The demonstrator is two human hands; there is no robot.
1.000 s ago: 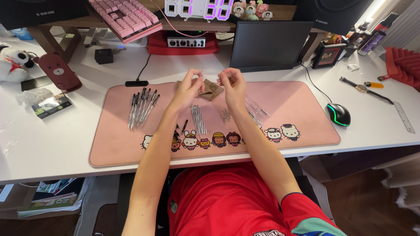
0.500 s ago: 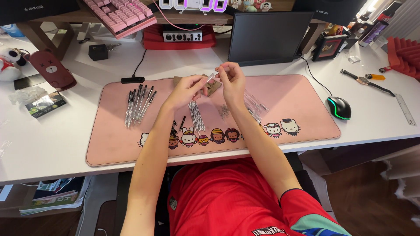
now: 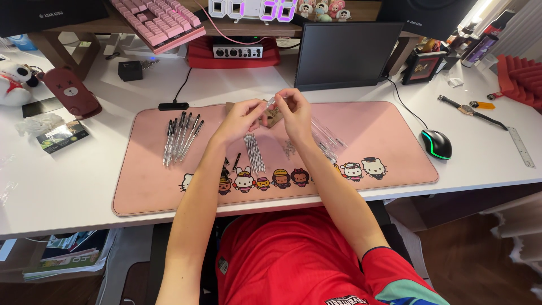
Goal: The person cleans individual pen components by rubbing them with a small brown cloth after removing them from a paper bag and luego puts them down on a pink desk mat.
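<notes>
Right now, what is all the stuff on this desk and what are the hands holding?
Desk mat: one, pink with cartoon figures, middle of the white desk.
Finished pens: a row, clear with black parts, left on the mat.
Refills: a bunch, thin, mat centre.
Clear pen barrels: several, right of the hands.
Mouse: one, black with a green glow, right of the mat.
Monitor: one, dark, behind the mat.
Keyboard: one, pink, back shelf.
Watch: one, far right.
Ruler: one, clear, right edge.
Left hand: above the mat, pinching a clear pen part.
Right hand: holding the same part.
</notes>
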